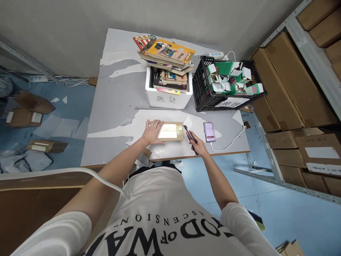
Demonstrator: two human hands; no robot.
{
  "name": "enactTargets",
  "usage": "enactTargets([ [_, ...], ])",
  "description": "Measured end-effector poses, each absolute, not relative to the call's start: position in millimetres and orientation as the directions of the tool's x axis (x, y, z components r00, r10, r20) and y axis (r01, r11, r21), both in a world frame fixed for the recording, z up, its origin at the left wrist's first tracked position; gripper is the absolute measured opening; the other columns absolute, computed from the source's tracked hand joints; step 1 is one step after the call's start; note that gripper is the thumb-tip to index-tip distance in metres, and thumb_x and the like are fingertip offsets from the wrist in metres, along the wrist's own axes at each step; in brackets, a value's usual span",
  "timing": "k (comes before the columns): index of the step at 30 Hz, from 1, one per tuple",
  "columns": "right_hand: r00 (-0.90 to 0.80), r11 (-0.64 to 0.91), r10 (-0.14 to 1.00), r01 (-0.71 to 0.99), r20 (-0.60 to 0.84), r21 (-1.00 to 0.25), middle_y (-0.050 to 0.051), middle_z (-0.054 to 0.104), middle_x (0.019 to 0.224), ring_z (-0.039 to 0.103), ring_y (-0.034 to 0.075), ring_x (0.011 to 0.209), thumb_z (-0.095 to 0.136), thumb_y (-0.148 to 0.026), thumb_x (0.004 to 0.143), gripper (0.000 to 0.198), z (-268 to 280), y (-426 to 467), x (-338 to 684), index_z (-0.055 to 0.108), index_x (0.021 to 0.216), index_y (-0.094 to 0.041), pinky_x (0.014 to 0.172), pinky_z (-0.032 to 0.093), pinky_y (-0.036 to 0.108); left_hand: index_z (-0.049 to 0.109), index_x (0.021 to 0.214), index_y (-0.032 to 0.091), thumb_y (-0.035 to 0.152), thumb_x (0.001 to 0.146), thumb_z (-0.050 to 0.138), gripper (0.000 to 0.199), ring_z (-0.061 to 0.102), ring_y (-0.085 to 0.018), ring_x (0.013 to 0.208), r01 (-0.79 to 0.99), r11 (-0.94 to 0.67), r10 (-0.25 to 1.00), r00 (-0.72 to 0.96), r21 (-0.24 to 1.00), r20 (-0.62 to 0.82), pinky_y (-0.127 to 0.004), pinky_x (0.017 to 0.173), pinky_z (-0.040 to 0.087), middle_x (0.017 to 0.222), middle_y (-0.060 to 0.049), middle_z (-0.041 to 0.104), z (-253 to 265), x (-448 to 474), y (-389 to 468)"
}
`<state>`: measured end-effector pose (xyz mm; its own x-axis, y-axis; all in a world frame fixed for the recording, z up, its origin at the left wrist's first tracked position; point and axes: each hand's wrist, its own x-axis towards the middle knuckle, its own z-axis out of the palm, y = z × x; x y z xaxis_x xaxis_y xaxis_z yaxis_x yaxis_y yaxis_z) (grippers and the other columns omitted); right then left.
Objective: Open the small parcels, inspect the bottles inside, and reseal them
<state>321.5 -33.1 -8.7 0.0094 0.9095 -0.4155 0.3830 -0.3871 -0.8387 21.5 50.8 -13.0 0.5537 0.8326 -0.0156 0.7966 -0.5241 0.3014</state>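
Observation:
A small cardboard box (180,136) with a white label and shiny tape lies flat near the front edge of the table. My left hand (153,133) rests on the left end of this box, fingers spread. In my right hand (198,143) is a black and red utility knife (190,133), gripped by its handle. The knife's tip points up and left, close to the right end of the box. Whether the tip touches the box, I cannot tell. To the right of the knife, a phone (209,131) lies on the table with its screen lit.
A white bin (168,101) heaped with books (170,51) stands behind the box. Beside it is a black crate (204,92) of green and white cartons (223,67). A white cable (229,145) runs from the phone. Shelves with large cardboard boxes (295,78) flank the table's right side.

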Motion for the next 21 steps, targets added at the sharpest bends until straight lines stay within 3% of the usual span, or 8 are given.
enactTargets([
  [4,-0.026,-0.389,0.904,0.362,-0.427,-0.847,-0.003,0.057,0.076,0.049,0.005,0.044,0.050,-0.037,0.086,0.065,-3.4,-30.8,323.6,0.033,0.149,-0.026,0.044,0.045,0.020,0.030,0.146,0.011,0.064,0.053,0.075,0.116,0.033,-0.041,0.132,0.797,-0.517,0.836,0.548,0.313,-0.015,-0.062,0.113,0.003,0.141,-0.025,0.041,-13.5,21.9,53.1],
  [14,-0.170,-0.242,0.885,0.627,-0.433,-0.740,-0.002,0.061,0.075,0.048,0.005,0.044,0.051,-0.028,0.088,0.062,14.0,-12.1,345.8,0.036,0.148,-0.027,0.051,0.050,0.022,0.032,0.145,0.012,0.062,0.052,0.074,0.113,0.035,-0.042,0.130,0.798,-0.512,0.843,0.538,0.318,0.008,-0.061,0.113,0.007,0.139,-0.025,0.042,-20.1,22.8,56.1],
  [21,-0.221,-0.185,0.870,0.683,-0.442,-0.706,-0.003,0.061,0.066,0.050,0.008,0.046,0.049,-0.031,0.089,0.061,21.6,-27.3,349.8,0.036,0.148,-0.023,0.055,0.050,0.025,0.031,0.146,0.013,0.061,0.052,0.074,0.113,0.035,-0.042,0.130,0.803,-0.492,0.852,0.524,0.335,-0.003,-0.061,0.113,0.008,0.141,-0.024,0.041,-21.8,22.8,58.2],
])
